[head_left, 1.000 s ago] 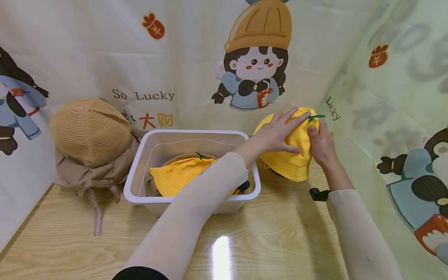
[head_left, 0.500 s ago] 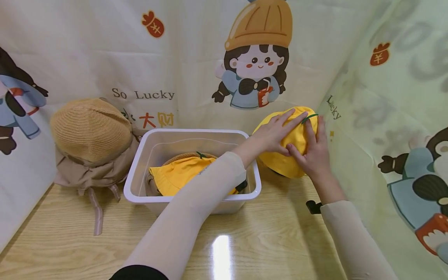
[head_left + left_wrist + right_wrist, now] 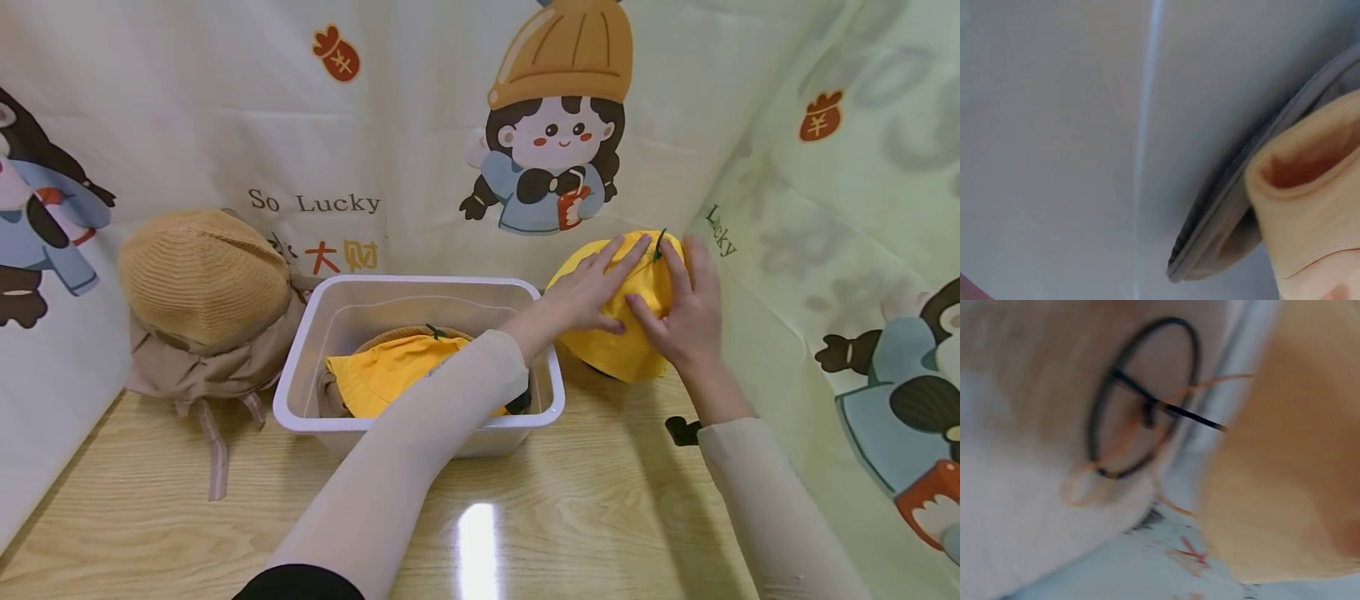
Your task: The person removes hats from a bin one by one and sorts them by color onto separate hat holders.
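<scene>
A yellow hat (image 3: 637,346) with a small green sprout on its crown stands on the table, right of the white bin (image 3: 414,427). My left hand (image 3: 577,293) reaches over the bin and rests on the hat's left side, fingers spread. On the other side, my right hand (image 3: 692,312) lies against the crown with its fingers extended. The right wrist view shows a yellow hat (image 3: 1285,462) close up, with a black loop (image 3: 1092,425) and thin orange cord hanging beside it. Inside the bin lies another yellow hat (image 3: 375,375), partly hidden by my left sleeve.
A woven straw-coloured hat (image 3: 202,275) sits atop a brown hat (image 3: 217,367) with hanging ties, left of the bin. Under the binned yellow hat, a brown brim (image 3: 1210,250) shows in the left wrist view. A printed cloth (image 3: 420,150) encloses the table's back and sides.
My right hand has moved from gripping the hat's right edge to lying against its crown, fingers extended. The green sprout has swung from pointing right to upright. My left hand stays on the hat.
</scene>
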